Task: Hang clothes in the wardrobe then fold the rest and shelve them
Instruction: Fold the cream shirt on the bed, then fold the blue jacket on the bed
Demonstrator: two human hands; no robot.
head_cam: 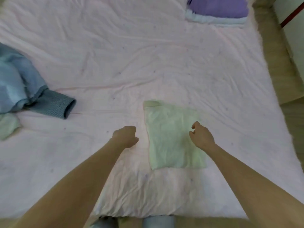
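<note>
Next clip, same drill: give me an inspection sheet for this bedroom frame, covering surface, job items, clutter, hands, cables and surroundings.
Surface: bed sheet, pale pink, wrinkled, covering the bed.
Job's things: folded pale green garment lying flat near the front edge; blue clothes heap at the left edge with a knitted blue-grey sleeve sticking out; another pale green cloth below the heap.
Clutter: purple pillow at the far right corner.
Hands: left hand above bare sheet beside the folded garment, fingers curled, holding nothing; right hand over the garment's right part, fingers loosely curled, holding nothing.
Cables: nothing seen.
Surroundings: wooden floor right of the bed.
</note>
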